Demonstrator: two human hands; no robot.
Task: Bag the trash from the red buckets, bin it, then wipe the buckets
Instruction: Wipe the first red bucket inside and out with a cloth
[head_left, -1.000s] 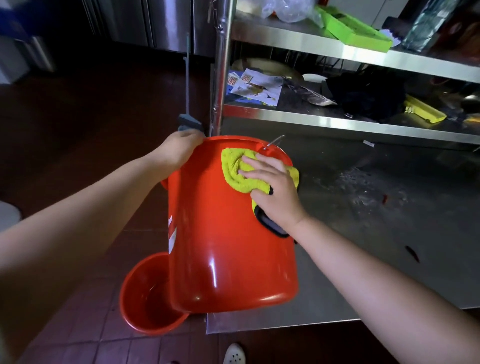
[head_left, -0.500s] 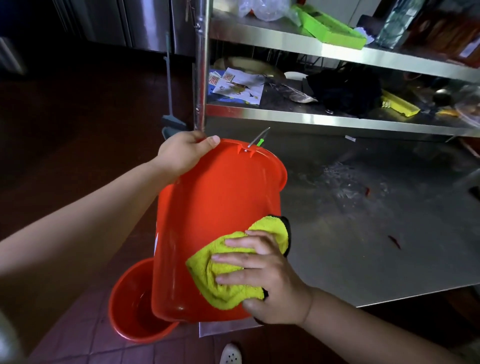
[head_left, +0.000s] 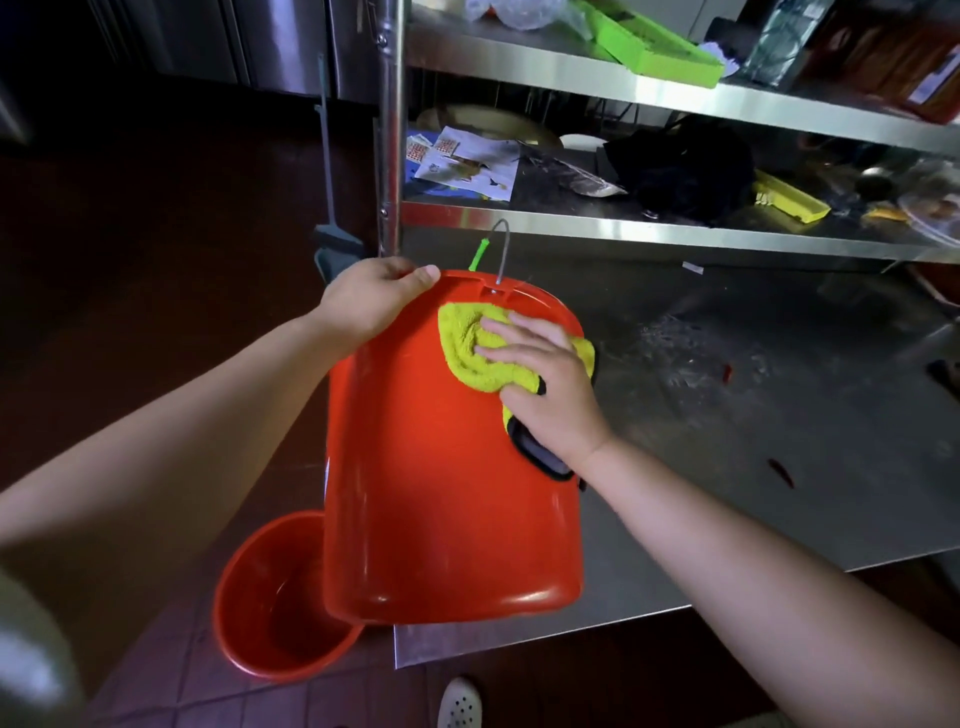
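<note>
Right hand (head_left: 545, 387), fingers flat and spread, presses a yellow cloth (head_left: 472, 345) against the far side wall of the tilted red bucket (head_left: 441, 493), whose rim the left hand (head_left: 371, 301) grips above the steel table (head_left: 779, 441).

bare steel bench (head_left: 779, 467) right of tilted red plastic bucket (head_left: 447, 493) | behind bucket: steel shelf edge (head_left: 623, 226), upright post (head_left: 389, 156) | left of bucket, floor: second red bucket (head_left: 270, 613)

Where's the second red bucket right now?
Head view, lower left: the second red bucket stands upright on the tiled floor, beside the steel table's corner, partly hidden behind the tilted bucket.
</note>
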